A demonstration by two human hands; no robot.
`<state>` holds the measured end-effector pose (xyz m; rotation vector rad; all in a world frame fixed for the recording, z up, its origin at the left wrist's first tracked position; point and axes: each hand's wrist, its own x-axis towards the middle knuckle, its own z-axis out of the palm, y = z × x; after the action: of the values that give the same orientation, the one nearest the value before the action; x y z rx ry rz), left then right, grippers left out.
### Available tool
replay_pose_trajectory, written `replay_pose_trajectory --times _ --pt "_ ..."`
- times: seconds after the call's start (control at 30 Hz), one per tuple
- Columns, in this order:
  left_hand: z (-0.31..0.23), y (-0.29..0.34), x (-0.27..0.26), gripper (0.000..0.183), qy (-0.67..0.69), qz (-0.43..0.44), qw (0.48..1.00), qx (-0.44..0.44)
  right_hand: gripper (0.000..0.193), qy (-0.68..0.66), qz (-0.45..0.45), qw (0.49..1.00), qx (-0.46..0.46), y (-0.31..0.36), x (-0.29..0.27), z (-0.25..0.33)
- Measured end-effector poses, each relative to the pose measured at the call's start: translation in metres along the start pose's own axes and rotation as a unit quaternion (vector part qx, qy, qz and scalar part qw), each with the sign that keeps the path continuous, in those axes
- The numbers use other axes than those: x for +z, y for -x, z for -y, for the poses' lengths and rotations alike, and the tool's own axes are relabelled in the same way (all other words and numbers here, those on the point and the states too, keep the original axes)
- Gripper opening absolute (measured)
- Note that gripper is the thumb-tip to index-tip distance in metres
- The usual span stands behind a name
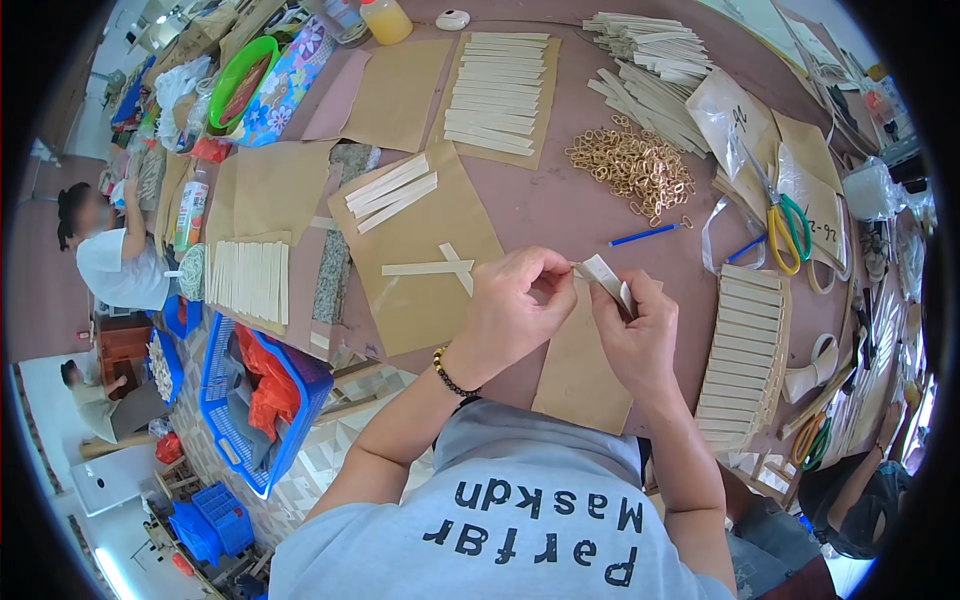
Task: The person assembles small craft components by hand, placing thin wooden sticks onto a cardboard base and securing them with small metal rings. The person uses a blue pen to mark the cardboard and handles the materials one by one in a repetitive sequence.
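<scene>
Pale strip (pixel 602 272) is up between the two hands over the table (pixel 540 205), above a brown sheet (pixel 580 385); right hand (pixel 640 325) has thumb and fingers closed on it, the strip bent or curled near the thumb; left hand (pixel 525 295) has thumb and forefinger nearly meeting at the strip's other end, but cannot tell whether they grip it or some small fitting, too small to make out; step in hand looks like shaping that end by fingertip; to do it well, the right pinch should sit close to the bend, firm but not crushing, so the strip doesn't twist; left tips best work along the strip's line, edges kept even before any crease is pressed; gold links (pixel 632 170) lie heaped ahead, blue pen (pixel 643 235) just beyond the hands; forearms are better kept clear of the strip-covered sheet (pixel 740 360) on the right, since a brush could skew its neat row.
</scene>
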<state>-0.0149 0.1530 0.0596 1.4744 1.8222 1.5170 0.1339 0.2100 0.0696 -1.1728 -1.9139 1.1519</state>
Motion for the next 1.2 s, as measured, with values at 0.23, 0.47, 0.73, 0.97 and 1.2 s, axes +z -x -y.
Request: replay_pose_trajectory --times 0.23,0.47,0.73,0.97,1.2 --pt "0.000 0.009 0.002 0.014 -0.026 0.021 0.999 0.038 0.007 0.001 0.008 1.000 -0.015 0.001 0.006 0.001" --pt "0.002 0.010 0.003 0.017 -0.064 0.012 0.992 0.108 0.012 -0.004 0.022 0.999 -0.022 0.001 0.005 -0.002" --pt "-0.002 0.010 0.001 0.019 -0.074 -0.001 0.989 0.126 0.015 0.008 0.052 0.998 -0.029 -0.001 -0.001 -0.007" --pt "0.003 0.012 -0.012 0.014 0.053 0.095 0.994 0.000 0.022 0.012 0.119 0.993 -0.022 -0.003 -0.017 -0.007" --pt "0.011 0.014 -0.024 0.017 0.202 0.211 0.942 -0.167 0.020 -0.015 0.199 0.979 0.033 -0.005 -0.024 -0.003"
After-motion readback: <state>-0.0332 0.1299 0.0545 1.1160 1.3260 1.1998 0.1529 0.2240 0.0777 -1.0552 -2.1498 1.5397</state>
